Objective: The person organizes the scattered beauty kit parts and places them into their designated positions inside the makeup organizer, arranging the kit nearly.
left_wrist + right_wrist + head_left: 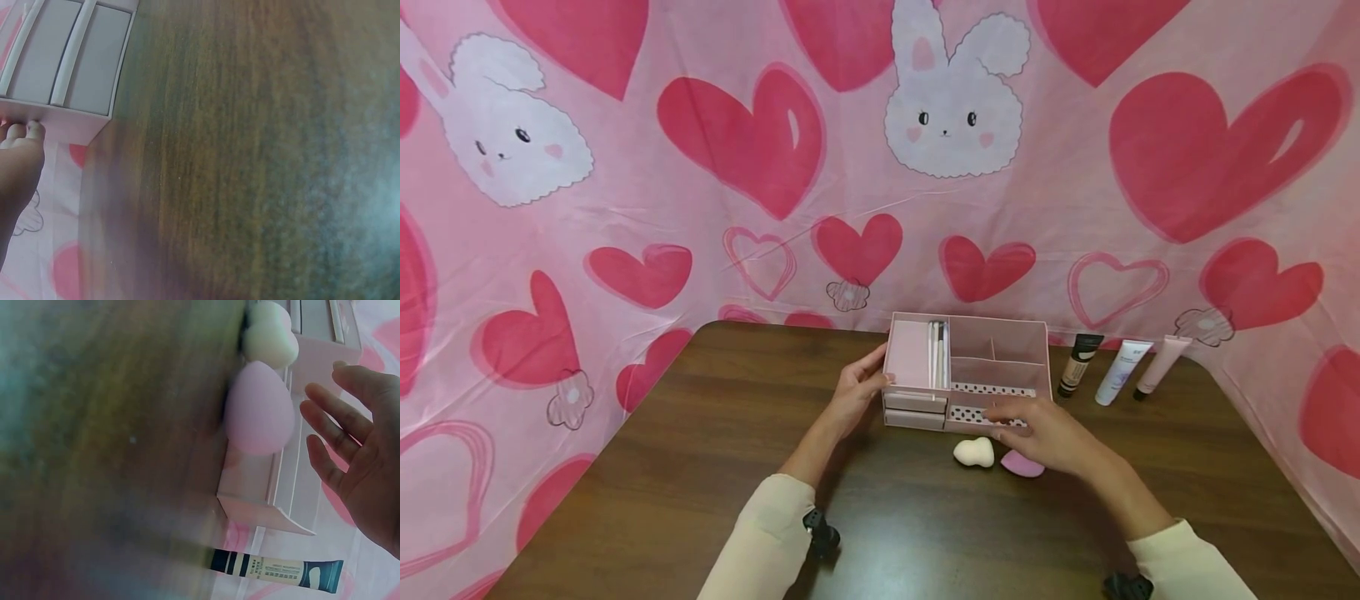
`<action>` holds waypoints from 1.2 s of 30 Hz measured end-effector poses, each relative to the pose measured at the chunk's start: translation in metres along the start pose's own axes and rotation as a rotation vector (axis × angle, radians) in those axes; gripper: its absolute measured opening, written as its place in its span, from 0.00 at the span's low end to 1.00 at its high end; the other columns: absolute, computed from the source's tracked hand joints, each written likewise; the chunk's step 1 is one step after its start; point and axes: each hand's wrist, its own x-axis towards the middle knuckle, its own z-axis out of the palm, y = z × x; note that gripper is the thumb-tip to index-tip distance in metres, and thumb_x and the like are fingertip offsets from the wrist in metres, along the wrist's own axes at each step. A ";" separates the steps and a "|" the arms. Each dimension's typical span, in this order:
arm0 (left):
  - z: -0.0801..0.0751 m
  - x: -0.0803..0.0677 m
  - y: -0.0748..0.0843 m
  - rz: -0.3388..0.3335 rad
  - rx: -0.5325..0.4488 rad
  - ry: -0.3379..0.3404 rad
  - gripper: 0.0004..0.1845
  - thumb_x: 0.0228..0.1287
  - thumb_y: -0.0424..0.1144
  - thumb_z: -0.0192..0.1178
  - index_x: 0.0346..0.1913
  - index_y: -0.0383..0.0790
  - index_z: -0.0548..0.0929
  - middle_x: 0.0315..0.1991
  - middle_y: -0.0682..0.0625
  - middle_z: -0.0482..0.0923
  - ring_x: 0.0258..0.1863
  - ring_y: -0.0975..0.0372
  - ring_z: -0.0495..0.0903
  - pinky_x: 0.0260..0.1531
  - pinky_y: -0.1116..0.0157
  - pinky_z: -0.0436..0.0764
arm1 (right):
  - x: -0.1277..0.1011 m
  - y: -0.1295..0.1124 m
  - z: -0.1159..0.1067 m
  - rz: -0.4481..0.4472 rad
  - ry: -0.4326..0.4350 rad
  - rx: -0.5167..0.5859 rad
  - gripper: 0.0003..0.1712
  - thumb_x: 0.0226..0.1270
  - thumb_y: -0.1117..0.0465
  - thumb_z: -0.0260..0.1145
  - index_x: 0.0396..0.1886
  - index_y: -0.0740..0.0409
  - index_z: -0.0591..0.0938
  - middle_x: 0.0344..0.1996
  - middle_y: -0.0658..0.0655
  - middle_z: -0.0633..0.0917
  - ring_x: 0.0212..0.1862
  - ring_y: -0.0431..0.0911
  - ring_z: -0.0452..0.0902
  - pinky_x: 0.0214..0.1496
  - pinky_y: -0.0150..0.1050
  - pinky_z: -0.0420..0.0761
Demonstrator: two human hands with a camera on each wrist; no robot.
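A pink desk organizer (912, 354) stands toward the back of the table, with compartments on top and two small drawers (914, 418) at its front left. Several slender makeup brushes (937, 354) stand in one of its slots. My left hand (852, 392) rests against the organizer's left side, fingers touching the wall and thumb by the front corner. With fingers spread and nothing in them, my right hand (1051, 433) hovers at the organizer's front right. Below it sit a cream makeup sponge (974, 452) and a pink egg-shaped makeup sponge (259, 409).
Right of the organizer stand three tubes: a black-capped beige one (1078, 367), a white one (1123, 372) and a pink one (1162, 367). The brown wooden table (700, 450) meets a pink cloth backdrop (850, 192) printed with hearts and rabbits.
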 end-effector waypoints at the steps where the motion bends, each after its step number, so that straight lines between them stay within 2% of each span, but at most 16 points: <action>1: 0.000 0.000 0.000 -0.001 0.001 0.002 0.35 0.67 0.21 0.50 0.77 0.25 0.56 0.80 0.32 0.53 0.76 0.46 0.57 0.57 0.78 0.76 | 0.000 0.000 0.002 -0.014 0.006 -0.005 0.16 0.65 0.62 0.71 0.52 0.57 0.88 0.48 0.52 0.91 0.51 0.46 0.86 0.52 0.47 0.87; 6: 0.000 0.000 -0.001 0.005 0.007 0.000 0.35 0.67 0.21 0.49 0.77 0.24 0.56 0.80 0.32 0.54 0.77 0.46 0.57 0.57 0.78 0.75 | -0.002 -0.002 0.009 -0.123 0.066 -0.031 0.14 0.61 0.65 0.74 0.48 0.55 0.90 0.42 0.50 0.92 0.46 0.45 0.87 0.49 0.45 0.87; 10: 0.000 0.001 -0.002 0.010 -0.002 -0.002 0.35 0.67 0.20 0.48 0.77 0.23 0.56 0.79 0.31 0.54 0.77 0.45 0.57 0.57 0.79 0.75 | -0.002 -0.005 0.015 -0.177 0.076 -0.071 0.15 0.59 0.65 0.74 0.48 0.54 0.90 0.42 0.49 0.91 0.45 0.43 0.87 0.48 0.44 0.86; 17: 0.000 0.000 -0.002 0.009 0.003 0.003 0.35 0.66 0.20 0.49 0.77 0.24 0.57 0.79 0.32 0.54 0.76 0.45 0.58 0.57 0.78 0.76 | -0.001 -0.009 0.022 -0.170 0.020 -0.151 0.15 0.60 0.60 0.75 0.48 0.53 0.89 0.43 0.47 0.91 0.46 0.42 0.87 0.49 0.44 0.86; 27: 0.000 0.000 -0.001 0.007 0.000 0.001 0.35 0.67 0.21 0.49 0.77 0.24 0.56 0.80 0.32 0.53 0.78 0.45 0.56 0.58 0.79 0.74 | -0.001 -0.012 0.026 -0.156 -0.036 -0.137 0.11 0.56 0.63 0.78 0.40 0.54 0.90 0.40 0.49 0.89 0.42 0.43 0.85 0.44 0.39 0.85; 36: 0.001 -0.001 0.001 0.009 -0.002 0.001 0.35 0.66 0.21 0.49 0.77 0.24 0.56 0.80 0.32 0.53 0.78 0.44 0.56 0.57 0.79 0.74 | 0.000 -0.009 0.027 -0.138 -0.037 -0.172 0.11 0.54 0.62 0.79 0.39 0.55 0.90 0.41 0.50 0.90 0.42 0.44 0.86 0.44 0.40 0.86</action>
